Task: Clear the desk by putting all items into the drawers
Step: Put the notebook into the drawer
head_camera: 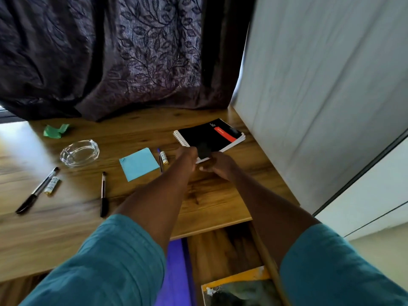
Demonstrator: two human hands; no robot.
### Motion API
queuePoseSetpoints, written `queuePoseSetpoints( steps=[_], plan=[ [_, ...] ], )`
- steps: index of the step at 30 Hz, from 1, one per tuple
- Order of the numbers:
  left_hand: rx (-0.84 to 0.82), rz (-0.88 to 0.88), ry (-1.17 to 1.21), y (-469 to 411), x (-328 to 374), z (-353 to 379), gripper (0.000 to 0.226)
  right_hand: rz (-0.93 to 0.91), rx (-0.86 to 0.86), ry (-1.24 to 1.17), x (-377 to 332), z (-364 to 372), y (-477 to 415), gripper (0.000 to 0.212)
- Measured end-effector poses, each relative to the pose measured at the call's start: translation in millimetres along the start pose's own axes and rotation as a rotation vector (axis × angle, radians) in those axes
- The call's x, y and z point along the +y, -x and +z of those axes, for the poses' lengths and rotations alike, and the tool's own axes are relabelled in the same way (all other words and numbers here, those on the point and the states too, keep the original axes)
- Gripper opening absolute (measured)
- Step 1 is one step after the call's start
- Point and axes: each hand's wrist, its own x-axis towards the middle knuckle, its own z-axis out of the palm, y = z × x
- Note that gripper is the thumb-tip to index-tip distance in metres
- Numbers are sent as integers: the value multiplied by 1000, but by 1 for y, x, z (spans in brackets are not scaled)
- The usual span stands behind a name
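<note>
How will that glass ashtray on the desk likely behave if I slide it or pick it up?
The glass ashtray looks thick-walled, so probably heavy for its size and stiff. It sits low and wide, so it should slide rather than tip or roll. Smooth glass may be slippery, and it could chip if dropped on the wooden desk.

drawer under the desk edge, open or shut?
Open. The drawer is pulled out below the desk edge; its wooden bottom and a yellow-edged item inside show.

Teal sleeves (pixel 106 261), bare forearms (pixel 163 191)
</note>
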Motion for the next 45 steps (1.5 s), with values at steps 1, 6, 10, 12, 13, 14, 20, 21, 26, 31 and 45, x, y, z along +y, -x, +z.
queuePoseSetpoints(
  steps=[1, 6, 10, 12, 13, 14, 20, 21, 26, 31, 45],
  plan=[
    [19, 5, 45, -4, -4, 2, 43, 36, 33, -52, -1, -2, 2, 46],
    [-86, 24, 239, 27, -8, -1, 48, 276, 242, -93, -13, -11, 20, 49],
    [-108, 39, 366, 65, -13, -14, 52, 514, 246, -458, -15, -19, 44, 54],
    [-106, 21, 395, 88, -20, -20, 57, 600, 227, -878, -18, -20, 61, 51],
    [-116, 12, 402, 99, -26, -23, 59, 591, 217, -1033, -19, -20, 71, 48],
    [-145, 3, 428, 112, -33, -25, 56, 558, 220, -1129, -19, -19, 81, 46],
    [-358, 18, 378, 187, -76, -42, 78, 540, 313, -1099, -12, -12, 150, 38],
    [-389, 19, 351, 198, -82, -45, 72, 512, 258, -1112, -7, -11, 160, 35],
    [-384, -34, 455, 244, -111, -81, 18, 561, 214, -1216, 14, 1, 224, 39],
    [-357, 25, 121, 260, -145, -116, 19, 455, 36, -1050, 37, 14, 279, 63],
    [-219, -118, -382, 290, -269, -101, 15, 561, -16, -301, 82, 61, 379, 30]
  ],
)
